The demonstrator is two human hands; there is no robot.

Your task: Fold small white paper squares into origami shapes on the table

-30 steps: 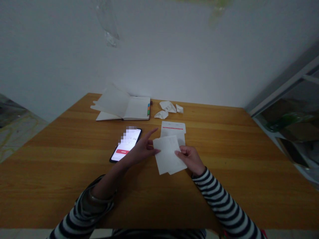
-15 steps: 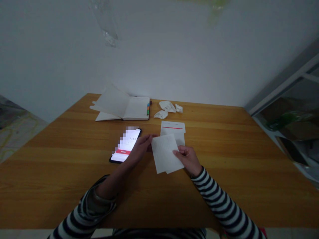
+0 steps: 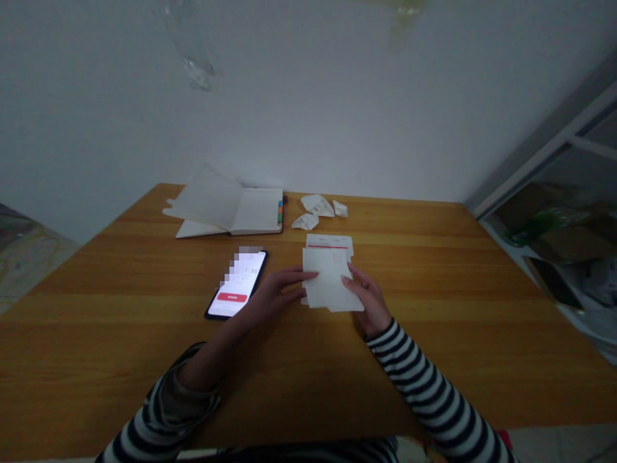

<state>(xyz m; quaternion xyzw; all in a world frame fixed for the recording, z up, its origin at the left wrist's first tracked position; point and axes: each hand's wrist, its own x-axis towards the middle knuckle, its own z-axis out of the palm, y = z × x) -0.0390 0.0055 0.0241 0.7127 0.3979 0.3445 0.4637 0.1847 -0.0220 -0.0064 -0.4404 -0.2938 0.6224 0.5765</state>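
Note:
Overlapping white paper sheets are held low over the table, slightly fanned at their lower edge. My right hand grips their right side, thumb on top and fingers behind. At the left edge my left hand is closed on the sheets, one fingertip lying over the front. Just beyond them, partly covered, lies a white paper with a red line. Close to my left forearm is a phone with a lit screen, part of it pixelated.
An open notebook with coloured tabs lies at the back left, some pages raised. Several crumpled paper pieces sit near the wall. Shelving with boxes stands beyond the right edge of the wooden table.
The sheets have moved away from me and straightened over the red-lined paper. My left hand has shifted onto their left edge, with a finger now in front. The view has turned slightly.

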